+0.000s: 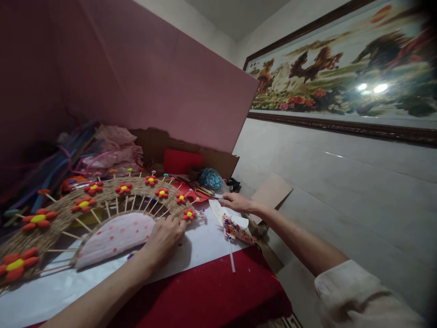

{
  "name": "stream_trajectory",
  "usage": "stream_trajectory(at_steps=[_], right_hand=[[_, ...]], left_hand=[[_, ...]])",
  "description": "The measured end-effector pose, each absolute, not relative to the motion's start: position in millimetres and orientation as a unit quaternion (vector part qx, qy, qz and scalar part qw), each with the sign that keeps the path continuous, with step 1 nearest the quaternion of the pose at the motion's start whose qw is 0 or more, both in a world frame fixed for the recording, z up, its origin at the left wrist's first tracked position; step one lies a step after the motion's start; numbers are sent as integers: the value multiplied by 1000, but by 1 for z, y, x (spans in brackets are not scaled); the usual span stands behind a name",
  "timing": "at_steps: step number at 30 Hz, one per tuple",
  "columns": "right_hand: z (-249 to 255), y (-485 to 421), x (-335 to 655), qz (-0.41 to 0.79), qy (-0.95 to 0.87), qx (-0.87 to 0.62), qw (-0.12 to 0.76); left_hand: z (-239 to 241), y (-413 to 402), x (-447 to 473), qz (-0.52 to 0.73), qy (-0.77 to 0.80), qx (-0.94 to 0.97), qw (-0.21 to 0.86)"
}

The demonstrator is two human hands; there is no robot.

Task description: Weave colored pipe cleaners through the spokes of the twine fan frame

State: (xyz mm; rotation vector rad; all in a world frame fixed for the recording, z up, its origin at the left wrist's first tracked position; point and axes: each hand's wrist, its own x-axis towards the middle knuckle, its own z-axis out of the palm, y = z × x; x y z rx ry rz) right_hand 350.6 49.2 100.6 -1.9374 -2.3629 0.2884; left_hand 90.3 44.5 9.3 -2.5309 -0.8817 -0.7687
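A half-ring craft (116,193), wrapped in twine and set with red and yellow flowers, stands on the left. Thin sticks join it to a white half-disc (116,239) with pink dots. My left hand (167,234) has its fingers curled at the craft's right end; the fingertips are partly hidden. Farther right, my right hand (235,202) is closed around a thin, dark tool (217,198), its kind unclear. Just beyond that tool lie gold-handled scissors (205,191) on red sheet material.
A blue yarn ball (210,178) sits at the back. Small flower-decorated pieces (239,230) and a clear stick (231,257) lie near the right edge of the red-covered table (211,287). A pink board (164,82) leans behind; pipe cleaners (61,159) are piled left.
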Motion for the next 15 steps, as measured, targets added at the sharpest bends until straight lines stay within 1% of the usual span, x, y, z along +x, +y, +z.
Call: stream_trajectory(at_steps=[9,15], right_hand=[[106,66,332,-14,-777,-628,-48],[116,83,317,-29,-787,-611,-82]], left_hand=[[13,43,90,-248,-318,-898,176],[13,42,91,-231,-323,-902,173]])
